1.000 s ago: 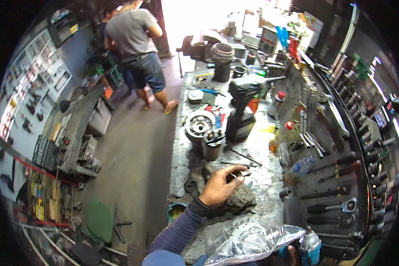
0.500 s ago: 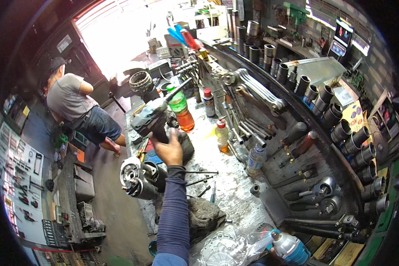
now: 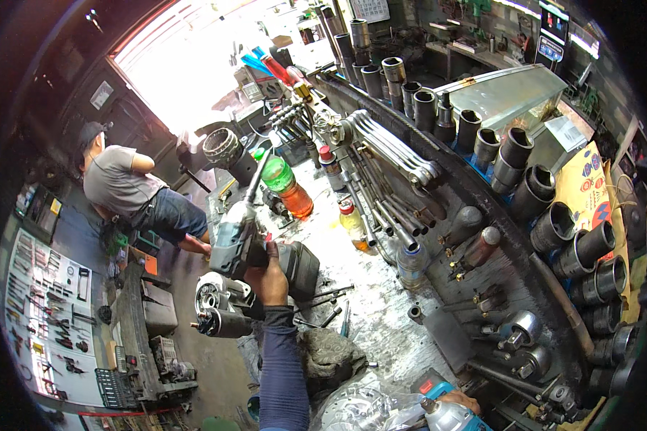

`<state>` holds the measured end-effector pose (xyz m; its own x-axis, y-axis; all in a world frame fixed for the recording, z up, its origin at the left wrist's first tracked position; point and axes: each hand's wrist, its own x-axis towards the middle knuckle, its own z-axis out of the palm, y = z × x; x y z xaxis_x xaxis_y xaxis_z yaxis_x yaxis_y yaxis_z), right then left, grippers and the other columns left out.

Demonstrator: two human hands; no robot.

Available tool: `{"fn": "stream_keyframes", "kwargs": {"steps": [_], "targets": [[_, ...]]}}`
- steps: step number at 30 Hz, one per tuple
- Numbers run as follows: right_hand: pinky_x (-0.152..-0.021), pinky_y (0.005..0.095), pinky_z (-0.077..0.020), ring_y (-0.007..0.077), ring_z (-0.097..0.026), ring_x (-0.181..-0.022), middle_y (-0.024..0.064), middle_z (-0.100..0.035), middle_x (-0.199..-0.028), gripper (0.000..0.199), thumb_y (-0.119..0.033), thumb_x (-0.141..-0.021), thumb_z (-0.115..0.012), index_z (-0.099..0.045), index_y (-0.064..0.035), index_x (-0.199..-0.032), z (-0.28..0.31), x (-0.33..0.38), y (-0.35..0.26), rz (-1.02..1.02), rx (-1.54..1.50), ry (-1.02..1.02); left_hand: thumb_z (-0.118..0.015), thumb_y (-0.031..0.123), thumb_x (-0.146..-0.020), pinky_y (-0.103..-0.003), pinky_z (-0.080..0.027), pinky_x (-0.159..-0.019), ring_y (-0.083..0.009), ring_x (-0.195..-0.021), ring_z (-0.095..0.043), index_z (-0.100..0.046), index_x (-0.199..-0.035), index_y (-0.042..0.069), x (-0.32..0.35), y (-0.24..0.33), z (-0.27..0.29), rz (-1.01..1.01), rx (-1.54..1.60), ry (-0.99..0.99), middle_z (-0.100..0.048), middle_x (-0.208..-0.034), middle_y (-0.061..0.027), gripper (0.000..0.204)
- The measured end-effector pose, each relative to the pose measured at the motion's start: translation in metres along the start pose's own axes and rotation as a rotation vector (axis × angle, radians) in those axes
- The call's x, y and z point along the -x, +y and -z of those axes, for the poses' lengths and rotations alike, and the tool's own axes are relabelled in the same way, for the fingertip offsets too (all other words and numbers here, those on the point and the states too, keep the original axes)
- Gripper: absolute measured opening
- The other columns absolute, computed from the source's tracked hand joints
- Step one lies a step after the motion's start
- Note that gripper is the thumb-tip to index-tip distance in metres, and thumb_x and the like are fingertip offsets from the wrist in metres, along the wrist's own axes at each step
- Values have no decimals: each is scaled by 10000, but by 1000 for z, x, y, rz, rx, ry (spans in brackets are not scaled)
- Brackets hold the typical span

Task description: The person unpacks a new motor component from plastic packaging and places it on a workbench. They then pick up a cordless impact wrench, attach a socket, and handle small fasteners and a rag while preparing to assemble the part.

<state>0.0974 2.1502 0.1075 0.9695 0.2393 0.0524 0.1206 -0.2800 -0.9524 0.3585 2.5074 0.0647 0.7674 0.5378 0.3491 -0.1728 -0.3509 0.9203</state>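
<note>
My left hand (image 3: 269,279) is wrapped round the grip of a dark grey cordless drill (image 3: 231,241). A long thin rod points up and away from its front, and its black battery base (image 3: 299,267) is to the right of my hand. Just below the drill stands a metal starter motor (image 3: 223,305). At the lower right, my right hand (image 3: 461,401) grips a teal and silver cordless impact wrench (image 3: 449,416), partly cut off by the picture's edge. Beside it, a clear plastic bag (image 3: 399,409) covers a round metal housing (image 3: 356,408).
A dark lumpy block (image 3: 331,355) sits on the worn bench. Beyond are a bottle of orange liquid (image 3: 287,185), a small yellow bottle (image 3: 352,226) and a clear bottle (image 3: 412,266). Wrenches (image 3: 395,147) and sockets (image 3: 532,190) line the right rack. A person (image 3: 126,179) stands left.
The drill has tipped so that its rod points more steeply upward, and it sits lower. At the lower right, the impact wrench has turned and moved lower, and my right hand shows more.
</note>
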Motion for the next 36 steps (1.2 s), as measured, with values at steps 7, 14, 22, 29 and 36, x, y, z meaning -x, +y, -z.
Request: {"fn": "stream_keyframes", "kwargs": {"steps": [7,14,22,29,36], "targets": [[-777,376,-548,284,-691,-832,101,-691,-911,314,-70,-766,-781,-673,-31,-1058,-3,13,-4,31,-8,20,-720,248,-950,-374,-447,-1011,-197,-1059,-665,-671,-1232,-38,9,-18,2,-292,-163,111,-724,-1204,-102,405],[-712,365,-561,258,-699,-768,107,-696,-842,248,-90,-727,-798,-682,-24,-936,-11,39,9,93,-9,172,-770,155,-907,-332,-518,-781,-182,-797,-701,-747,-1001,-37,13,-9,-22,-157,46,126,-773,-941,-110,215],[-697,359,-534,252,-676,-736,95,-694,-819,266,-58,-738,-821,-690,-18,-966,-10,47,22,116,151,117,-780,47,-882,-347,-525,-856,-168,-907,-687,-713,-1057,-44,5,7,-57,-105,386,277,-756,-1052,-96,209],[-685,375,-526,237,-664,-720,95,-709,-849,247,-61,-706,-832,-702,-12,-910,-10,58,45,66,47,100,-835,128,-847,-374,-505,-942,-221,-1052,-658,-684,-1136,-39,10,5,-51,-285,-31,152,-719,-1146,-133,366],[-774,373,-495,226,-630,-893,87,-632,-985,269,-139,-890,-729,-620,-63,-1125,3,59,13,-136,548,-143,-860,308,-792,-481,-375,-1095,-410,-1279,-477,-474,-1336,-69,45,5,18,-197,-315,-103,-524,-1333,-258,766]]}}
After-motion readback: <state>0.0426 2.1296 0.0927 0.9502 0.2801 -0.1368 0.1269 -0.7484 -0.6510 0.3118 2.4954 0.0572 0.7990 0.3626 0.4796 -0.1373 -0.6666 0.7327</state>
